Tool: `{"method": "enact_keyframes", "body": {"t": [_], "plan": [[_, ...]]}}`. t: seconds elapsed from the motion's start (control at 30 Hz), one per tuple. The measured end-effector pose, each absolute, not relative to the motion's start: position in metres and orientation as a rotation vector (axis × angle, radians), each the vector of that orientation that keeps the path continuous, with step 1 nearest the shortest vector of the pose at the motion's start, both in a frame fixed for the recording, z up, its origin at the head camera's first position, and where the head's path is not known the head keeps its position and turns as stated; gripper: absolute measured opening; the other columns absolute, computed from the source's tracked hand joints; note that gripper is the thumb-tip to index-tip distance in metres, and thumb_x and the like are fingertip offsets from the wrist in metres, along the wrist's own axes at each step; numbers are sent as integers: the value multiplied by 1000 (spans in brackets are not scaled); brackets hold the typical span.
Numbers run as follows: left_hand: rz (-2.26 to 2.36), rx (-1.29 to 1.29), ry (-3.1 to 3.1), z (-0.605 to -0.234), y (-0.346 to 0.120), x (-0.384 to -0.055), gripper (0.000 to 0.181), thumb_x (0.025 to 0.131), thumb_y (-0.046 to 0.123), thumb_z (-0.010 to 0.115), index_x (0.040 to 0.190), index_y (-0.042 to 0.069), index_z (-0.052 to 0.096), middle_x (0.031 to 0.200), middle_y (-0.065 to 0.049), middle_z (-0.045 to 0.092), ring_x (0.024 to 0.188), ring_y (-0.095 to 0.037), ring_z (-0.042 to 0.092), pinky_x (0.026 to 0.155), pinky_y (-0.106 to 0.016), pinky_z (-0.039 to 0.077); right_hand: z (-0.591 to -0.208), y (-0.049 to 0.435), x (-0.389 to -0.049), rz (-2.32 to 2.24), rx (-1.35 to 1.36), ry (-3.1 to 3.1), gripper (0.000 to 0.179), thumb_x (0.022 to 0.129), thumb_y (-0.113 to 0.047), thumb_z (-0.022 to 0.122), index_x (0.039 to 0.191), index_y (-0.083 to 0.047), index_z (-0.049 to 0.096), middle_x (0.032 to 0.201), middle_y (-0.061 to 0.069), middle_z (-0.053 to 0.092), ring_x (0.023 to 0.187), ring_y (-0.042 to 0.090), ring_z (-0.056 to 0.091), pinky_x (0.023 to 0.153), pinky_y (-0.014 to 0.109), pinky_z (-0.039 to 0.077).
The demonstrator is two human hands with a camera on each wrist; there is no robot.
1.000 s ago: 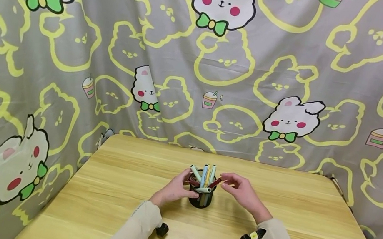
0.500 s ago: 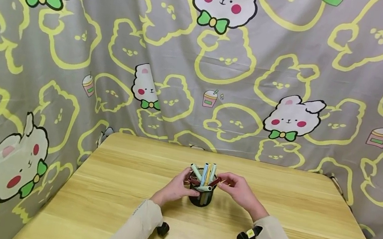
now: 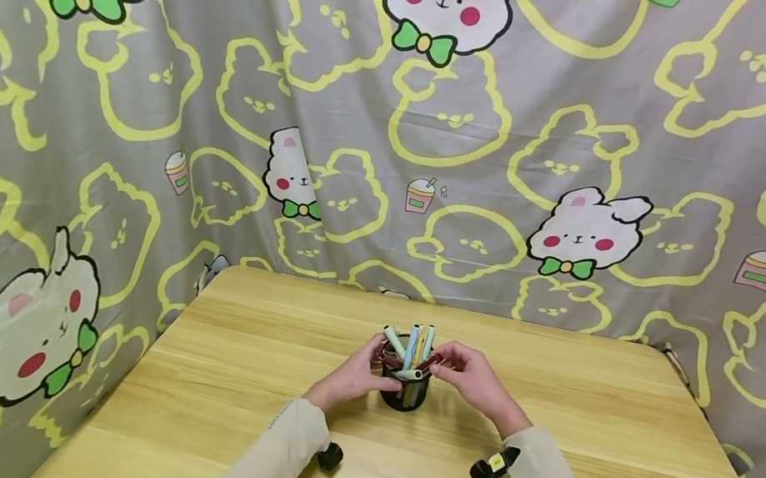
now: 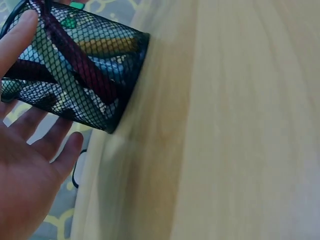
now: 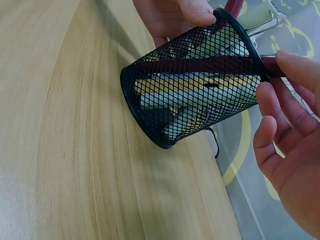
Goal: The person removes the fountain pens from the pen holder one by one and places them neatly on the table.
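Note:
A black mesh pen cup (image 3: 411, 397) stands on the wooden table, filled with several markers. My left hand (image 3: 354, 374) holds the cup from its left side, thumb in front and the other fingers spread round behind; in the left wrist view the thumb lies against the mesh (image 4: 95, 50). At the right rim, my right hand (image 3: 475, 380) pinches the end of a dark red marker (image 5: 271, 66) between thumb and fingers. Most of that marker is inside the cup, slanting down behind the mesh. Pale green (image 3: 394, 341), blue (image 3: 411, 351) and yellow markers rise above the rim.
The wooden tabletop (image 3: 233, 408) spreads around the cup on all sides. Behind and to the left hangs a grey curtain (image 3: 366, 109) with cartoon prints. Small black cameras (image 3: 487, 472) sit on both wrists. Thin metal wires (image 5: 267, 25) stick out near the cup's mouth.
My right hand has moved slightly left, closer to the cup's rim, with its fingertips now on the dark red marker. The left hand keeps its hold on the cup.

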State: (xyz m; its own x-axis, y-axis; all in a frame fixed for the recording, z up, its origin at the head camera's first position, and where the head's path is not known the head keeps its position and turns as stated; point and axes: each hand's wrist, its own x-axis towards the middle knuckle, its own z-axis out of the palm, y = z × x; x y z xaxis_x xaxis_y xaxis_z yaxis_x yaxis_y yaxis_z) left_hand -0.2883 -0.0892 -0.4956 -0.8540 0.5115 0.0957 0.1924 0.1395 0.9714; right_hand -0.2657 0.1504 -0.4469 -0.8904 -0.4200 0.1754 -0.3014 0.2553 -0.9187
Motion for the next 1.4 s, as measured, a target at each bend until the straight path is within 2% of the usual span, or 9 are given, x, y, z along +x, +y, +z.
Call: {"method": "enact_keyframes", "body": {"t": [0.1, 0.27, 0.4, 0.57, 0.7, 0.87, 0.97, 1.27, 1.4], "plan": [[1784, 696, 2157, -506, -87, -295, 79, 79, 6, 77, 142, 7, 30, 124, -8, 54, 112, -24, 53, 95, -41, 42, -447, 151, -266, -1720, -695, 2414, 18, 89, -1, 63, 105, 7, 61, 94, 15, 64, 84, 33, 59, 74, 40, 52], [1801, 695, 2156, -509, -84, -299, 81, 77, 5, 78, 142, 13, 30, 124, -7, 53, 110, -22, 54, 92, -36, 45, -448, 152, -266, -1690, -709, 2443, 16, 90, -2, 62, 105, 5, 62, 94, 12, 65, 82, 25, 61, 72, 32, 51], [1833, 700, 2118, -510, -83, -300, 84, 76, -1, 77, 143, 12, 28, 125, -9, 52, 109, -23, 55, 90, -35, 47, -447, 154, -266, -1691, -697, 2437, 17, 91, -3, 62, 106, 5, 61, 95, 11, 65, 82, 20, 61, 75, 35, 52], [1862, 710, 2067, -497, -85, -293, 85, 76, -3, 77, 143, 7, 27, 124, -12, 52, 107, -24, 56, 88, -37, 48, -443, 155, -265, -1761, -635, 2433, 20, 91, -3, 62, 108, 8, 60, 96, 15, 66, 86, 27, 62, 77, 43, 51], [1864, 703, 2051, -488, -85, -287, 84, 76, -2, 76, 143, 5, 26, 125, -13, 52, 109, -25, 56, 90, -37, 47, -438, 159, -264, -1824, -577, 2460, 20, 91, -3, 61, 108, 8, 59, 97, 17, 66, 85, 28, 63, 71, 34, 52], [1861, 693, 2059, -488, -86, -286, 84, 76, -1, 77, 143, 5, 26, 124, -12, 52, 109, -26, 55, 89, -36, 48, -437, 163, -263, -1897, -582, 2458, 22, 91, -1, 61, 109, 11, 57, 100, 22, 65, 79, 16, 63, 69, 27, 52], [1867, 690, 2047, -489, -85, -286, 86, 77, -2, 76, 145, 5, 24, 125, -13, 51, 109, -26, 55, 88, -35, 48, -444, 166, -269, -1967, -553, 2412, 25, 91, -1, 61, 112, 13, 56, 102, 23, 64, 81, 12, 64, 72, 28, 53], [1857, 685, 2075, -489, -84, -285, 86, 76, -3, 76, 145, 7, 25, 122, -11, 53, 108, -25, 55, 87, -35, 48, -461, 172, -283, -2188, -522, 2294, 33, 90, -5, 64, 115, 15, 52, 100, 20, 63, 85, 18, 66, 77, 39, 54], [1852, 695, 2082, -490, -85, -285, 85, 77, -2, 76, 144, 7, 25, 122, -11, 53, 108, -27, 55, 88, -35, 48, -459, 171, -284, -2284, -554, 2265, 33, 90, -2, 63, 114, 15, 51, 98, 17, 64, 83, 14, 66, 75, 35, 54]]}}
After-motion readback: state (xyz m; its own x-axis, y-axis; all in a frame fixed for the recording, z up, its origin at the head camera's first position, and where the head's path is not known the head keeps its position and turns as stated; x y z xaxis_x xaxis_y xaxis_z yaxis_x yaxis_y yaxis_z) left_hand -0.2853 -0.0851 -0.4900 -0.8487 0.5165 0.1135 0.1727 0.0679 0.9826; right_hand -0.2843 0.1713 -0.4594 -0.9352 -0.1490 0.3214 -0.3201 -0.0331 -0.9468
